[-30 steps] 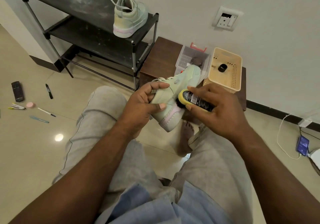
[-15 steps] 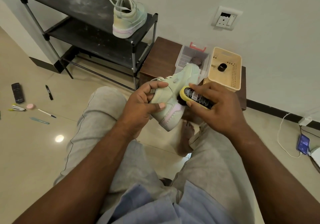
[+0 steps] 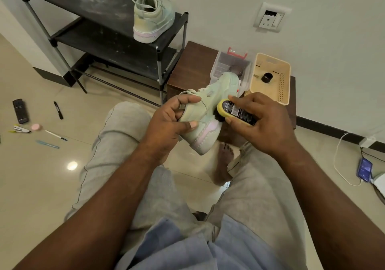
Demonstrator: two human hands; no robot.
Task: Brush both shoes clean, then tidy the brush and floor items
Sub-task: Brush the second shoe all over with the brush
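Looking down past 2 knees in grey trousers.

Just beyond, gripping a pale green shoe (image 3: 200,111) in the left hand (image 3: 166,121): fingers curling over the collar, thumb pressing the side, heel and pink-edged sole tilting toward the viewer.

Pressing a yellow-backed brush (image 3: 235,112), dark bristles touching the shoe's side just above the sole. Closing the right hand (image 3: 260,123) over the brush's back, fingertips pinching its long edges.

Judging the shoe as light, with a soft upper likely giving under pressure and a stiffer sole; holding best around heel and collar, bracing against each stroke. Judging the brush as small, rigid and smooth-backed, so pinching the edges to guard against slipping.

Lying well apart on the floor to the left, awaiting tidying: a black remote (image 3: 20,111), a black marker (image 3: 58,110), a white pen (image 3: 56,135), a blue pen (image 3: 48,144).

Farther off, sitting on a brown low table (image 3: 193,65): a clear box (image 3: 220,65) beside a beige basket (image 3: 270,58).

Farthest, resting upright on the top shelf of a black rack (image 3: 83,0): the 2nd shoe (image 3: 153,19), heel facing outward.
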